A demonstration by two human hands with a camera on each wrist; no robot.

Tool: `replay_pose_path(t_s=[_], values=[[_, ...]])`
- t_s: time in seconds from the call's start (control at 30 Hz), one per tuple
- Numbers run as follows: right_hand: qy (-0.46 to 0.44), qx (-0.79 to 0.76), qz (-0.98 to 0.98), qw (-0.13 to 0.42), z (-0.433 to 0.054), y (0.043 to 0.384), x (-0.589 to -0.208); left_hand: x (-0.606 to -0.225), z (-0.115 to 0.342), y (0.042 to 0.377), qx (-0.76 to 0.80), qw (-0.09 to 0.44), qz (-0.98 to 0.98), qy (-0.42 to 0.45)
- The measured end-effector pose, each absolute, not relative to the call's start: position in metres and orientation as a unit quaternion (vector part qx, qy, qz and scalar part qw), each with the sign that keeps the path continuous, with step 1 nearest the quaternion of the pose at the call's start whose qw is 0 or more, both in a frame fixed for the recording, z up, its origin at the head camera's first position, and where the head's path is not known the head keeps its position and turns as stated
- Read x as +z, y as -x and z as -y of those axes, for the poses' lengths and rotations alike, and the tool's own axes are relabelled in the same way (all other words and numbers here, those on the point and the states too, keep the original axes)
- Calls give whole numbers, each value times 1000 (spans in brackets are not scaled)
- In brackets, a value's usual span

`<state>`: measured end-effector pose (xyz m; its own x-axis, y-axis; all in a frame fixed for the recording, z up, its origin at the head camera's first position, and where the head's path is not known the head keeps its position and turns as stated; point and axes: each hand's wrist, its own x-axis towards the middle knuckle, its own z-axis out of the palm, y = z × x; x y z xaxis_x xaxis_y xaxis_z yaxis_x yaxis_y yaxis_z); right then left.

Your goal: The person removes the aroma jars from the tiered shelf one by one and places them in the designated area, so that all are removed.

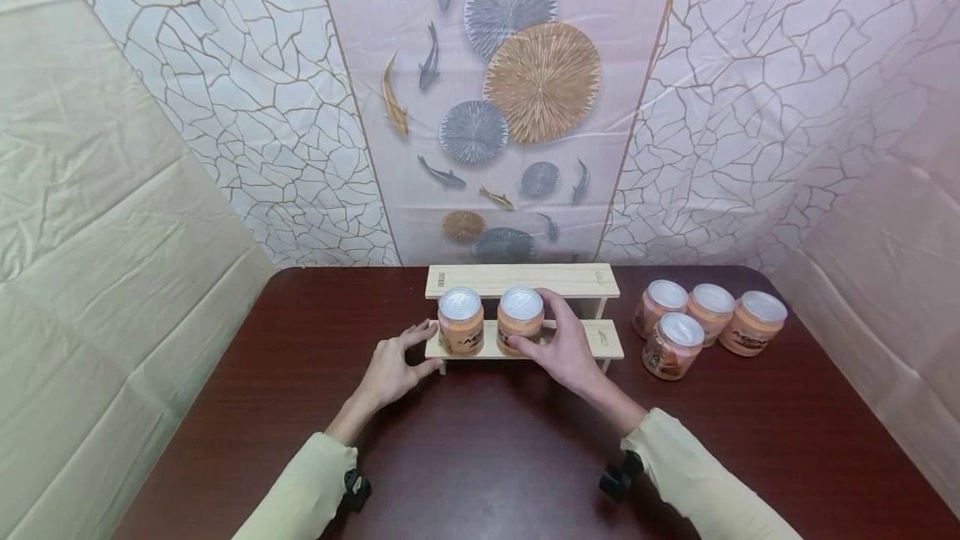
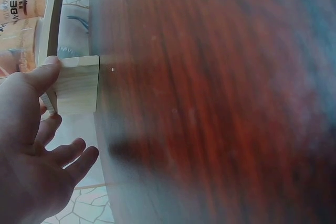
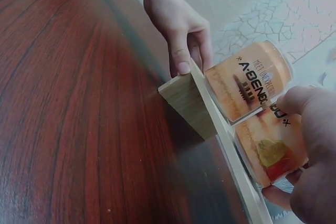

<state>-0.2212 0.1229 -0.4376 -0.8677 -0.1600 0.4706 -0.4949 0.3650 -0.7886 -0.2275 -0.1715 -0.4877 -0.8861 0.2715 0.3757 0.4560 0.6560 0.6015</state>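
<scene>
A pale wooden two-step rack (image 1: 603, 340) stands on the table. Two orange jars with clear lids are on its lower step. My right hand (image 1: 567, 350) grips the right-hand jar (image 1: 517, 325), thumb at its front and fingers around its far side. Just left of it is the other jar (image 1: 461, 330), standing upright. At the step's left end, my left hand (image 1: 388, 369) pinches the board. In the left wrist view its thumb (image 2: 48, 72) presses the board's edge, with the lower fingers spread below. The right wrist view shows printed lettering on both jars.
Several similar jars (image 1: 673, 345) stand in a cluster at the table's right. The rack's upper step (image 1: 517, 280) runs along the back, near the patterned wall cloth (image 1: 480, 215). Dark reddish wood forms the table top (image 1: 480, 448).
</scene>
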Motion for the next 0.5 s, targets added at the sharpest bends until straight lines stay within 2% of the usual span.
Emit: replay_pose_path(t_s=[0.5], values=[[-196, 522, 814, 162, -133, 217, -425, -489, 172, 228, -363, 125, 902, 198]])
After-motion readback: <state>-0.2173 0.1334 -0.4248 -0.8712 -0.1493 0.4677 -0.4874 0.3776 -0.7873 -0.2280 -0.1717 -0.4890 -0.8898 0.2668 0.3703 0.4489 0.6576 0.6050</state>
